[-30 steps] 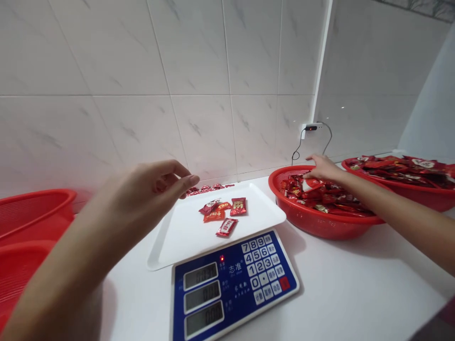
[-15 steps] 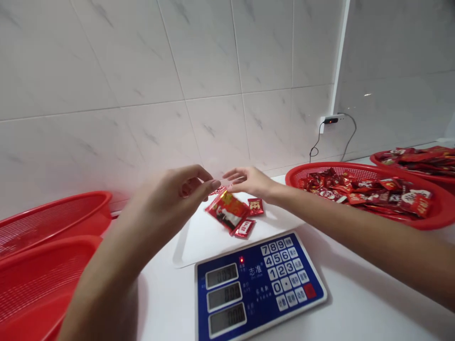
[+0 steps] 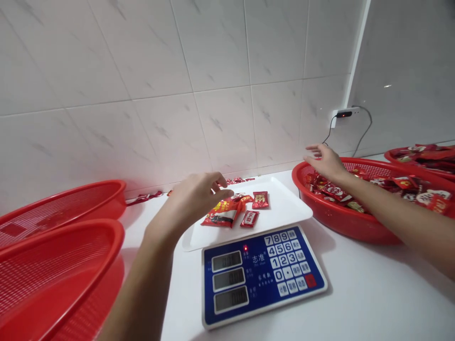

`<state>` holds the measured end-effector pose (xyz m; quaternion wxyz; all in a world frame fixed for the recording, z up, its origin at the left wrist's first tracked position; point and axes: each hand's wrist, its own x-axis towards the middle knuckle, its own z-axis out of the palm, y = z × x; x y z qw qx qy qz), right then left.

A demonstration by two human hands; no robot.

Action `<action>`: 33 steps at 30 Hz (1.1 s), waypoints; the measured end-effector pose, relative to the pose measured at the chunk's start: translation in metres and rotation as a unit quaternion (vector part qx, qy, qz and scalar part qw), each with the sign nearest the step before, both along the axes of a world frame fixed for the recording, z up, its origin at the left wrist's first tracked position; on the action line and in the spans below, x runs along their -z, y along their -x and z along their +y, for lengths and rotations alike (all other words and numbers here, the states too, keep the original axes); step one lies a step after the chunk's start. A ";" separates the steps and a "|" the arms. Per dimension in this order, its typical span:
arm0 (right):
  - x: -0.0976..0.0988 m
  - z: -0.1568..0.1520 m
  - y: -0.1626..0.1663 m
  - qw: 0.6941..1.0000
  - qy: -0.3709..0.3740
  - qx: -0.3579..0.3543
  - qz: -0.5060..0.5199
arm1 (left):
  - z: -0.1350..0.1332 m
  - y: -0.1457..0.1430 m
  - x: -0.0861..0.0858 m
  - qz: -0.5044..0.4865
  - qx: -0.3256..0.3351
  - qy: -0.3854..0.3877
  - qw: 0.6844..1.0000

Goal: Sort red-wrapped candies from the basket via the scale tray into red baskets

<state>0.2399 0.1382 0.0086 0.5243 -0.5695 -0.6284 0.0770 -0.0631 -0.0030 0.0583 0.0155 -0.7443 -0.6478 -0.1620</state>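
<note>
Got my right hand [image 3: 325, 162] loosely spread over the basket [image 3: 339, 225], packets [image 3: 334, 192] just below, nearside; left hand [image 3: 194, 198] half-curled, pinching nothing, above the tray [image 3: 284, 203].

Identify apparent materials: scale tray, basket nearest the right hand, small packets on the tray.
Scale tray: likely plastic, smooth, satin; soft sheen, raised rim.
Basket: probably moulded plastic, glossy; perforated wall, sheen on its side.
Small packets: plastic film or foil, can't tell which; shiny, printed surfaces.
</note>
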 end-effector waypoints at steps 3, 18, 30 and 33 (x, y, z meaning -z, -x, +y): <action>0.008 0.001 -0.004 0.999 0.032 0.028 -0.011 | 0.006 -0.002 0.008 0.036 0.004 0.046 0.998; 0.017 0.007 -0.007 0.988 0.087 0.040 -0.118 | 0.012 -0.011 0.023 0.061 -0.004 0.093 0.994; 0.013 0.001 -0.006 0.976 0.158 0.051 -0.143 | -0.015 -0.007 0.000 0.020 0.022 -0.033 0.999; 0.009 -0.004 -0.003 0.969 0.189 0.052 -0.148 | -0.016 -0.009 0.000 0.015 0.028 -0.038 0.999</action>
